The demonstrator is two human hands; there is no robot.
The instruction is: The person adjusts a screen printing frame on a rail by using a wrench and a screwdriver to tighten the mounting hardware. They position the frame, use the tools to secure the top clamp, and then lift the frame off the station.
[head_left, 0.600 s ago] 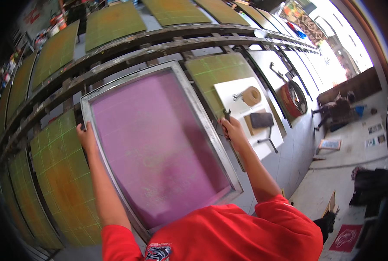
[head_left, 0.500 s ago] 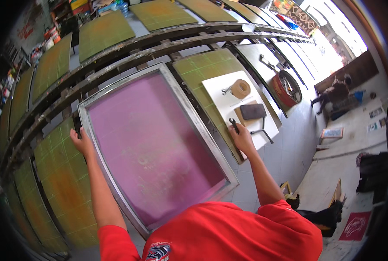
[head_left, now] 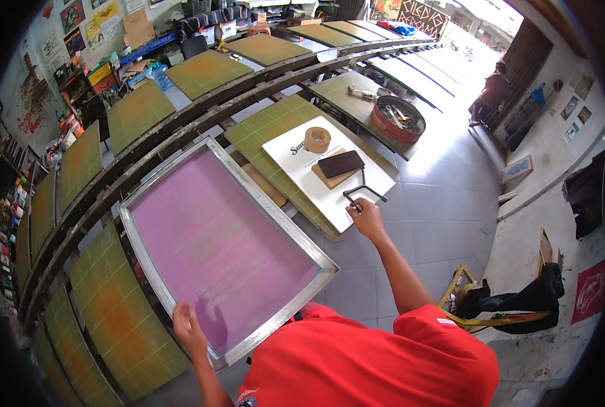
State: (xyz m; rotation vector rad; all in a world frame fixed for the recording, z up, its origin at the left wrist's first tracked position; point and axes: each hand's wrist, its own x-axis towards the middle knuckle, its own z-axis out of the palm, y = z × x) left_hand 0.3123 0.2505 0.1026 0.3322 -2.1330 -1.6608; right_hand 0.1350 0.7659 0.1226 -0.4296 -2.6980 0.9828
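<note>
A silkscreen frame [head_left: 326, 266] with grey metal edges and pink-purple mesh lies tilted in front of me. My left hand [head_left: 188, 327] is above its near left edge, fingers loosely stretched and slightly blurred; I see nothing held in it. My right hand [head_left: 365, 218] is closed on a small dark open-ended wrench [head_left: 352, 203], at the near edge of a white board [head_left: 285, 146]. Just beyond those fingers lies a black bent rod [head_left: 377, 192]. On the board are also a roll of brown tape [head_left: 317, 140] and a dark phone [head_left: 340, 164] atop a brown block [head_left: 332, 180].
Green-and-orange printing boards [head_left: 116, 298] line both sides of long dark rails [head_left: 201, 112]. A round red tin [head_left: 391, 129] of tools stands beyond the white board. Another person [head_left: 490, 95] is near the far doorway. Dark cloth hangs over a yellow frame [head_left: 499, 319] at right.
My left hand has come back toward me along the frame's left side. My right hand, still gripping the wrench, has moved slightly forward beside the bent rod. The view has shifted.
</note>
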